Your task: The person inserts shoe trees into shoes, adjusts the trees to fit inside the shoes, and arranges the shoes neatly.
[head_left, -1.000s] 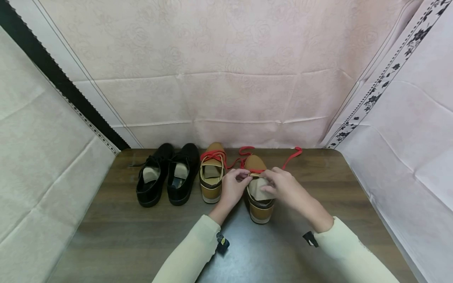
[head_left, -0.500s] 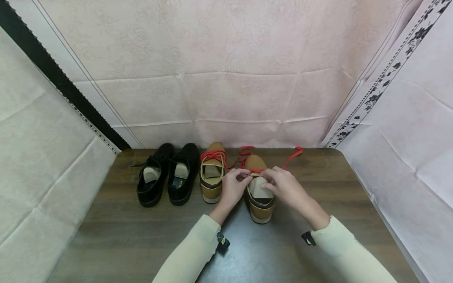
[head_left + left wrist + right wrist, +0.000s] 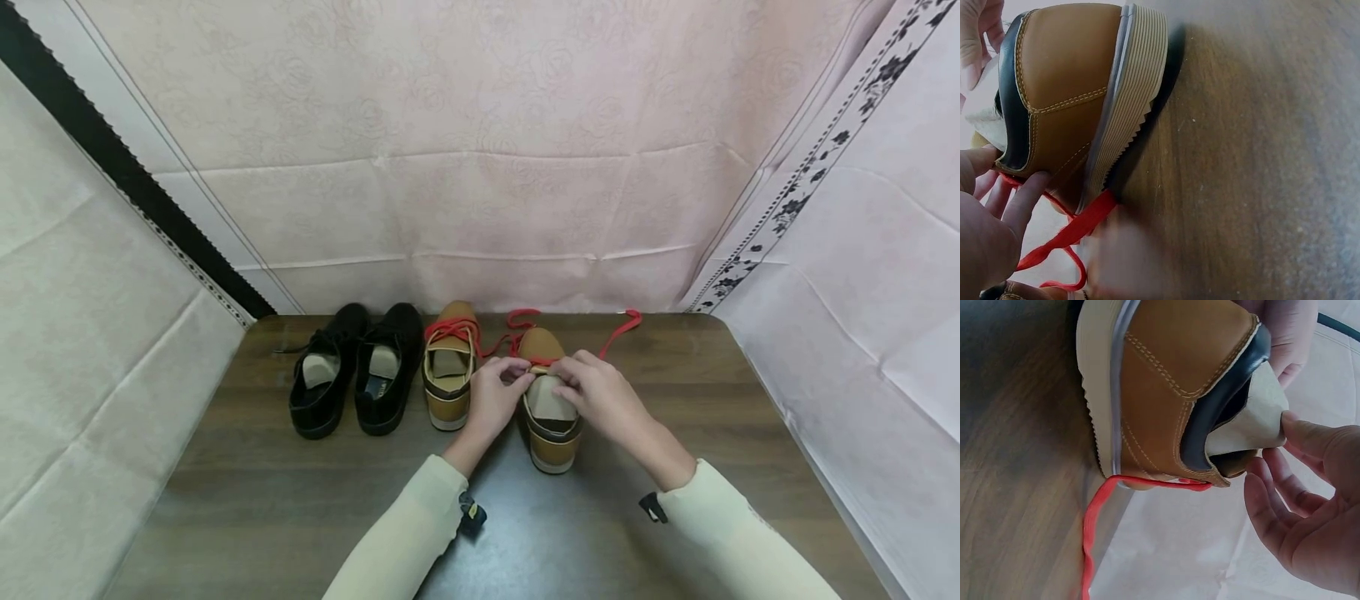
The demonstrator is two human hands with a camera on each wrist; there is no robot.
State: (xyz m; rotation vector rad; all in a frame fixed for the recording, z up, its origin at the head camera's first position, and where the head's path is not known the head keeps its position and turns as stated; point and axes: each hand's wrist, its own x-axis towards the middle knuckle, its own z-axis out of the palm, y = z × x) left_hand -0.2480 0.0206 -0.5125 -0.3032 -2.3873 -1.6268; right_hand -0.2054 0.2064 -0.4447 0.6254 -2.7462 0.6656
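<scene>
A tan leather shoe (image 3: pixel 553 452) with a black collar stands on the table, heel towards me. My left hand (image 3: pixel 491 398) pinches the edge of its lacing opening; in the left wrist view, fingertips (image 3: pixel 1034 182) lie on the shoe's side beside the red lace (image 3: pixel 1079 226). From the other side my right hand (image 3: pixel 606 402) has thumb and forefinger at the top of the pale-lined tongue (image 3: pixel 1257 419), pinching it. The red lace (image 3: pixel 1089 528) trails loose on both sides of this shoe. The toe (image 3: pixel 540 340) is partly hidden behind my hands.
Just left stands the matching tan shoe (image 3: pixel 447 408) with a red lace across its top. Two black shoes (image 3: pixel 315 421) stand further left. They are lined up near the far edge of the wooden table (image 3: pixel 300 517), where a pale patterned cloth (image 3: pixel 480 208) hangs.
My right hand has shifted slightly, its thumb moving forward and up, uncovering more of the tongue's pale lining. My left hand and the shoes hold still.
</scene>
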